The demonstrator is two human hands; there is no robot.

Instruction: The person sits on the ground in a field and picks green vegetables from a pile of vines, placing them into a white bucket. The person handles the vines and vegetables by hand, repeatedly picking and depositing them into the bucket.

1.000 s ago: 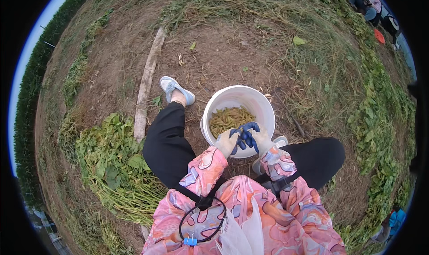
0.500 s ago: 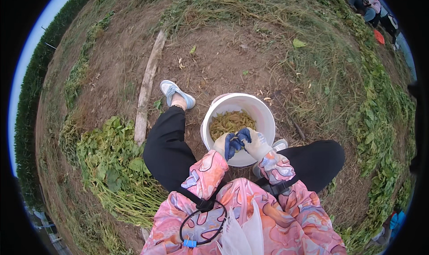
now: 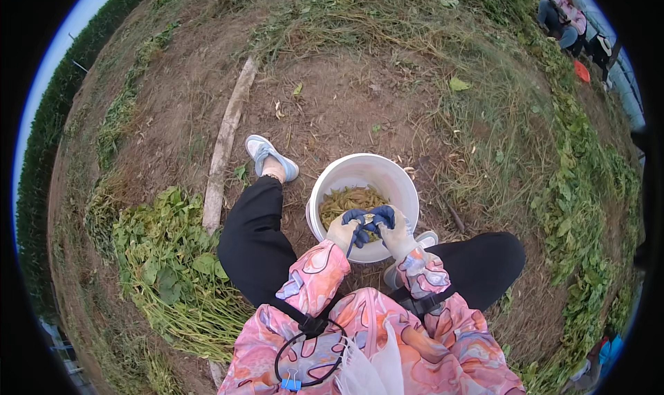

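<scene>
A white bucket (image 3: 407, 187) stands on the soil between my legs, with a heap of yellow-green bean pods (image 3: 351, 198) at its bottom. Over its near side my two hands meet, both in pale work gloves with blue-coated palms and fingers. The fingers of my left hand (image 3: 348, 230) are curled and pinch one end of a small pale bean pod (image 3: 368, 218). My right hand (image 3: 391, 229) is closed on the other end. Most of the pod is covered by the gloved fingers.
Left of my leg lies a pile of pulled leafy bean plants (image 3: 169, 263). A weathered wooden pole (image 3: 228, 142) lies beyond it. At right runs a row of green plants (image 3: 570, 208). Another person (image 3: 568, 18) sits far right, near a red-orange object (image 3: 582, 71).
My hands have drawn slightly apart and the fingers have turned, so a pale pod now shows between them. The whole view has shifted a little, with the bucket appearing slightly lower.
</scene>
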